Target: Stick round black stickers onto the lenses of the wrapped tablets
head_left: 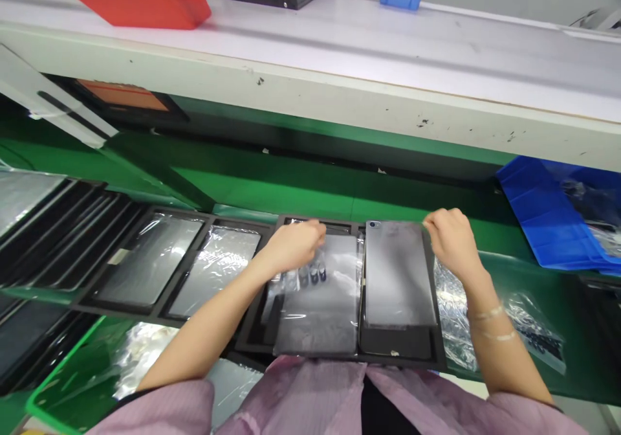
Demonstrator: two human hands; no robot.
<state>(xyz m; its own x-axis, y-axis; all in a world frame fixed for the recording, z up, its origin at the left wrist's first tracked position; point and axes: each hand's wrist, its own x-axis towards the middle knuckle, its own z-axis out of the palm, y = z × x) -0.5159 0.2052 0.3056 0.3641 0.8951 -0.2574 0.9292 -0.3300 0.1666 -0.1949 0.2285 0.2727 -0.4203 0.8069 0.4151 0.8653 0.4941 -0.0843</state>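
Nearest the camera, a mauve, loose-fitting shirt [310, 396] is seen at the near rim of a black rectangular foam tray [439, 344]. In the tray's right-hand part, a flat grey rectangular panel with rounded corners [398, 273] is laid. Its long axis is pointed away from the body; its round camera lens [373, 224] is set at the far left corner. A dark strip of the recess is left uncovered past its near edge.

Right hand [451, 244]: wrist bent inward, thumb and fingers drawn together, pinched on the panel's far right corner. Left hand [295, 244]: palm down, fingers curled in above a second grey panel under clear film [323, 322], near small dark parts [314, 275]; cannot tell whether anything is gripped.

Left of it, two film-covered panels [145, 260] [216, 270] are laid in a dark tray. On the right, clear plastic bags [453, 312] are placed just beside the tray edge, a blue bin [528, 218] farther off. Room is left along the green surface [291, 192] beyond the tray; it is bounded above by a thick white shelf edge [310, 89].
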